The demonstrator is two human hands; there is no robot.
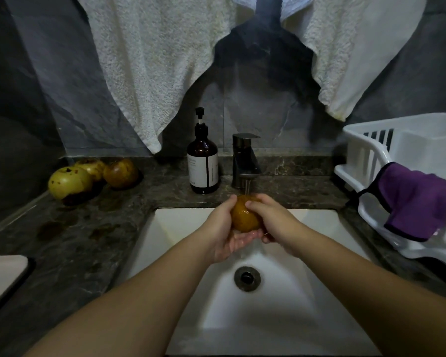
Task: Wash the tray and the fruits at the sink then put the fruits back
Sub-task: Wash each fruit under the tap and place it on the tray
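Both my hands are up under the tap (245, 161), water running straight down onto the brownish-orange fruit (243, 215) I'm holding over the white sink (180, 228). My left hand (223, 228) cups it from below and the side, fingers curled under it, palm wet and shining; my right hand (268, 222) wraps over the other side, fingers curled across the top. The fruit's underside is hidden in my palms, and the stream is thin and hard to follow past it. The drain (247, 278) sits below, between my forearms. Off to the left on the dark stone counter (139, 202) three more fruits (92, 177) sit bunched together, touching, blotched with dark spots; the middle one is half hidden behind the front one. A brown pump bottle (202, 161) stands just left of the tap, its label too small to read. At the right, a white drying rack (371, 155) is cut off by the frame edge, a purple cloth (420, 202) draped over its rim. Pale towels (152, 60) hang above, tops out of view. A pale flat edge (3, 276) pokes in at lower left; I can't tell what it is.
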